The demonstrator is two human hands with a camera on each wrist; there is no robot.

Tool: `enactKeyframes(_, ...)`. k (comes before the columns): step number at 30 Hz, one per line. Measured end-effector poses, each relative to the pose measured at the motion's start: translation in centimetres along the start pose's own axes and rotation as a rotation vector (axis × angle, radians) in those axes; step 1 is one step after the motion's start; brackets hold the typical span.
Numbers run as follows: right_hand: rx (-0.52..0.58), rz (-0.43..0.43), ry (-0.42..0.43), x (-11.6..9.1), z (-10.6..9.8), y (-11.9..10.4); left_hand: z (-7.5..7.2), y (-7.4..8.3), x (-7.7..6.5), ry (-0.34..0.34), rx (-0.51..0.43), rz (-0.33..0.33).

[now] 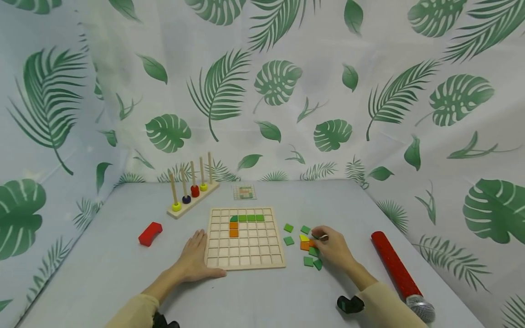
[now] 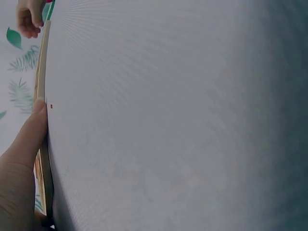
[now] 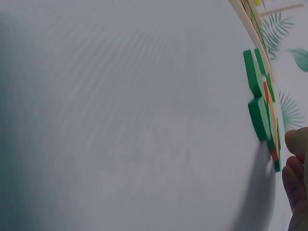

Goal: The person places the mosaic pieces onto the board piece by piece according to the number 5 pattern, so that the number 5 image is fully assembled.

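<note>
My left hand [image 1: 196,257] rests at the left side of a wooden grid board [image 1: 254,250], fingers along its edge and thumb at its lower left corner. In the left wrist view the thumb [image 2: 30,137] lies against the board's rim. On the grid sit an L-shaped line of green tiles [image 1: 247,218] and orange tiles [image 1: 234,233], with a darker green rounded piece at the corner. My right hand [image 1: 334,248] bends its fingers over the loose tiles right of the board. A dark green piece [image 1: 315,236] shows by its fingertips; whether it is pinched is unclear.
Loose green tiles [image 1: 289,240], an orange tile [image 1: 305,246] and a yellow piece [image 1: 304,238] lie near the right hand. A pattern card [image 1: 244,192] and peg stand [image 1: 193,200] are behind the board. A red block [image 1: 150,233] lies left, a red-handled microphone [image 1: 398,269] right.
</note>
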State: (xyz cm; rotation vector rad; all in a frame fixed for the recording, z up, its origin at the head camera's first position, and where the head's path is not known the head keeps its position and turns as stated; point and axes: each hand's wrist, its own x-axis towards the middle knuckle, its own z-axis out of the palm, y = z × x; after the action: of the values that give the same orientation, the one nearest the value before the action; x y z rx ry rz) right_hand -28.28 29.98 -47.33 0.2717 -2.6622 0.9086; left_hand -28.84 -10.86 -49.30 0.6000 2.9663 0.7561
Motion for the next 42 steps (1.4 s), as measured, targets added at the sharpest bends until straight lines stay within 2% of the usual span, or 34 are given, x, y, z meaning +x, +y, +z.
enactKeyframes(5,-0.025,0.018,-0.006,-0.4,-0.6,0.6,-0.2,0.1,-0.1,-0.008,0.008,-0.002)
enactKeyframes(15,-0.042,-0.029,0.0,-1.0,-0.3,1.6,-0.3,0.3,-0.1,-0.005,-0.001,-0.002)
enactKeyframes(22,-0.079,-0.013,-0.028,-0.5,0.1,1.3,-0.3,0.3,-0.2,0.006,-0.016,0.002)
enactKeyframes(26,-0.071,0.016,-0.045,-0.1,-0.3,0.9,-0.2,0.2,-0.1,0.004,-0.003,0.004)
enactKeyframes(29,-0.057,0.018,-0.027,0.4,-0.9,0.7,-0.1,0.2,0.0,0.01,-0.004,0.008)
enactKeyframes(35,-0.017,0.004,0.007,1.5,-1.4,0.4,-0.2,0.1,0.0,0.012,-0.001,0.012)
enactKeyframes(42,0.026,-0.059,0.027,2.3,-0.2,-0.5,-0.1,0.1,0.0,0.0,-0.013,0.005)
